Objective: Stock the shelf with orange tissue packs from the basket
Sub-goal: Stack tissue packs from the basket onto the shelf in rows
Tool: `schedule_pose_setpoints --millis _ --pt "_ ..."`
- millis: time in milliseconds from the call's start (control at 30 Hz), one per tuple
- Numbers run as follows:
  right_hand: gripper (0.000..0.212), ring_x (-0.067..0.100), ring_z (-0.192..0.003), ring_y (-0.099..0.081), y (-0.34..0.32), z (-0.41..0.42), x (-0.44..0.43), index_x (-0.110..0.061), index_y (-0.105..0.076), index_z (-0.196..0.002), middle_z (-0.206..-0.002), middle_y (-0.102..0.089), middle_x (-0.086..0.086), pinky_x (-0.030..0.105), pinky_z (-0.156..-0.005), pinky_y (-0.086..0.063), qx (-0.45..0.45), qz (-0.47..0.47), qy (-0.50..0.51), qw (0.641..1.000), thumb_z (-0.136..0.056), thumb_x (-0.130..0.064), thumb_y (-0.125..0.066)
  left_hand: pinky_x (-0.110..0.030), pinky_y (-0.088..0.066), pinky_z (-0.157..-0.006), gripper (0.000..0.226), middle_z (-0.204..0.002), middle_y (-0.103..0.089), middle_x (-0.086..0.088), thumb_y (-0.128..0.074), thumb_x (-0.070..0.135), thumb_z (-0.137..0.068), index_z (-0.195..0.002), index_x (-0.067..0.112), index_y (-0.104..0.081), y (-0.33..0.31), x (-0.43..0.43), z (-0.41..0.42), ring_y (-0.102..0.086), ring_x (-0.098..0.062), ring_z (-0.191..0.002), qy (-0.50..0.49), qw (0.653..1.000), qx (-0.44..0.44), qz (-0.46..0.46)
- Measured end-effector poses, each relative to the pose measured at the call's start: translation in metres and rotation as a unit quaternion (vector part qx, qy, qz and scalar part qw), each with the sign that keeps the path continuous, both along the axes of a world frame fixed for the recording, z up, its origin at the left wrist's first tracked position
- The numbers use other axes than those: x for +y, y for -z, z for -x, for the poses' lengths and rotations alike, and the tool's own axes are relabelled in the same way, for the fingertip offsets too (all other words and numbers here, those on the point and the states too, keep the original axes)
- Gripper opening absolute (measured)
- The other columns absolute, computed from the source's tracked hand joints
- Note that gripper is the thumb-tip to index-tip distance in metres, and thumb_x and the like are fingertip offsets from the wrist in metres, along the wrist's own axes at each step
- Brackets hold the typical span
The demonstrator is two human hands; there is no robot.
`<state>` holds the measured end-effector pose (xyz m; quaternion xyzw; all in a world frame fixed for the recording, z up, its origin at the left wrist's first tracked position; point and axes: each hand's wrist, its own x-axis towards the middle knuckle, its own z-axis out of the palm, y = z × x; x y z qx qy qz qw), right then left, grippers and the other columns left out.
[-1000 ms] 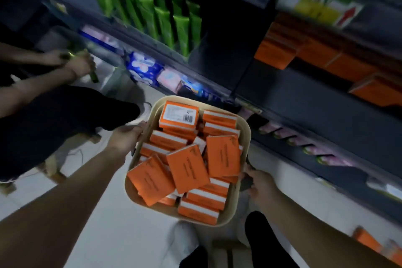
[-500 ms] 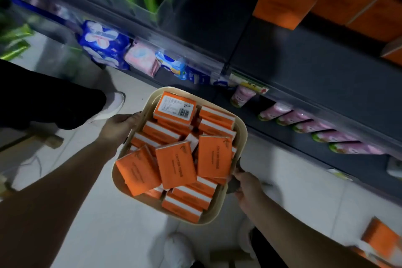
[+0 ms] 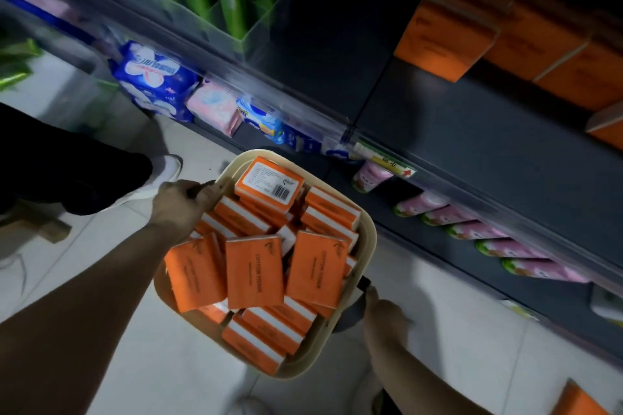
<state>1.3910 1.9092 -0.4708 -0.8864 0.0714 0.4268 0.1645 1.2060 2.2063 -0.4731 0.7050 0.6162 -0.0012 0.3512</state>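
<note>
Head view: the left hand [image 3: 178, 209] is seen curled over the rim and dark grip at the left side of the basket [image 3: 371, 246], and the right hand [image 3: 384, 317] is closed on the dark handle [image 3: 350, 310] at its right side, though its fingers are mostly hidden beneath. The basket is thus held between both hands above the pale floor [image 3: 455, 330]. It is filled with orange tissue packs [image 3: 254, 271], flat rectangular blocks with white side bands. Three lie face up on top, side by side, with their long axes running roughly away from the person. One at the far edge shows a white barcode label. The packs are found directly between the two hands, just inward of each. The dark shelf [image 3: 472, 131] lies up and to the right of the basket, beyond the right hand, which is judged the nearer to it. Stocked orange packs [image 3: 448, 40] are stood there already, with bare shelf in front. A hand would probably have to be freed before any pack could be lifted.
</note>
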Motion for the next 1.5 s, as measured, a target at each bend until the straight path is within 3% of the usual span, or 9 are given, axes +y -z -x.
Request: schedule_pose_setpoints --millis 133,300,367,467,733,833,933,1133,1500 --pt "0.034 0.026 -0.083 -0.050 0.003 -0.013 -0.012 -0.005 -0.049 -0.084 -0.092 -0.052 0.011 0.032 -0.070 -0.037 -0.167 -0.018 -0.099 0.981 -0.096 -0.035 -0.039 -0.041 -0.029 -0.106 0.048 -0.126 -0.051 -0.021 -0.056 0.043 -0.089 -0.123 0.010 -0.060 0.002 -0.001 -0.002 -0.038 -0.038 -0.124 0.045 0.994 0.047 -0.087" --pt "0.026 0.009 -0.067 -0.046 0.020 -0.026 0.007 -0.018 -0.042 -0.070 -0.081 -0.049 0.006 0.024 -0.056 -0.033 -0.209 -0.196 -0.125 0.950 -0.090 -0.034 -0.044 -0.045 -0.039 -0.100 0.049 -0.106 -0.066 -0.013 -0.047 0.049 -0.084 -0.108 0.012 -0.069 -0.007 -0.027 -0.010 -0.054 -0.035 -0.107 0.180 0.975 -0.033 -0.126" --pt "0.025 0.010 -0.068 -0.047 0.019 -0.031 0.020 -0.021 -0.045 -0.070 -0.078 -0.049 0.001 0.020 -0.055 -0.033 -0.206 -0.242 -0.140 0.938 -0.090 -0.036 -0.045 -0.048 -0.036 -0.105 0.040 -0.113 -0.063 -0.010 -0.055 0.045 -0.086 -0.111 0.016 -0.068 -0.010 -0.041 -0.015 -0.052 -0.032 -0.112 0.178 0.976 -0.039 -0.119" --pt "0.020 0.007 -0.078 -0.055 0.016 -0.035 0.039 -0.017 -0.056 -0.083 -0.088 -0.055 -0.004 0.016 -0.058 -0.036 -0.196 -0.290 -0.157 0.923 -0.093 -0.033 -0.051 -0.028 -0.030 -0.103 0.031 -0.115 -0.061 -0.009 -0.067 0.027 -0.086 -0.114 0.013 -0.066 -0.010 -0.060 -0.023 -0.052 -0.027 -0.113 0.174 0.974 -0.064 -0.133" --pt "0.015 0.010 -0.075 -0.058 0.003 -0.043 0.034 -0.013 -0.060 -0.094 -0.096 -0.061 0.011 0.001 -0.055 -0.038 -0.171 -0.396 -0.199 0.880 -0.091 -0.027 -0.055 -0.028 -0.037 -0.095 0.038 -0.106 -0.062 -0.008 -0.065 0.038 -0.083 -0.113 0.014 -0.067 -0.034 -0.127 -0.023 -0.056 -0.026 -0.104 0.170 0.965 -0.072 -0.188" --pt "0.016 0.015 -0.085 -0.062 -0.011 -0.045 0.008 -0.019 -0.059 -0.096 -0.098 -0.063 0.005 0.011 -0.064 -0.040 -0.158 -0.413 -0.199 0.874 -0.089 -0.034 -0.058 -0.025 -0.036 -0.096 0.041 -0.109 -0.064 -0.007 -0.065 0.043 -0.083 -0.113 0.015 -0.067 -0.050 -0.164 -0.023 -0.057 -0.025 -0.106 0.176 0.967 -0.046 -0.177" --pt "0.019 0.013 -0.081 -0.059 -0.039 -0.051 -0.014 -0.017 -0.058 -0.101 -0.092 -0.063 -0.001 0.024 -0.065 -0.038 -0.155 -0.415 -0.226 0.868 -0.089 -0.031 -0.058 -0.028 -0.039 -0.098 0.065 -0.110 -0.064 -0.001 -0.042 0.069 -0.075 -0.112 0.021 -0.067 -0.073 -0.194 -0.028 -0.056 -0.019 -0.106 0.199 0.966 -0.038 -0.164" --pt "0.024 0.016 -0.079 -0.058 -0.084 -0.071 -0.051 -0.017 -0.057 -0.101 -0.086 -0.061 -0.001 0.027 -0.066 -0.041 -0.186 -0.407 -0.269 0.853 -0.089 -0.037 -0.059 -0.029 -0.040 -0.095 0.034 -0.109 -0.062 -0.001 -0.060 0.042 -0.089 -0.115 0.020 -0.064 -0.116 -0.231 -0.039 -0.054 -0.019 -0.107 0.242 0.944 -0.003 -0.225" --pt "0.034 0.017 -0.082 -0.055 -0.094 -0.063 -0.044 -0.013 -0.059 -0.111 -0.083 -0.056 -0.003 0.028 -0.071 -0.041 -0.205 -0.357 -0.332 0.848 -0.088 -0.037 -0.060 -0.030 -0.036 -0.098 0.042 -0.124 -0.056 -0.002 -0.057 0.042 -0.089 -0.126 0.022 -0.058 -0.131 -0.248 0.000 -0.049 -0.023 -0.117 0.240 0.929 0.041 -0.280"
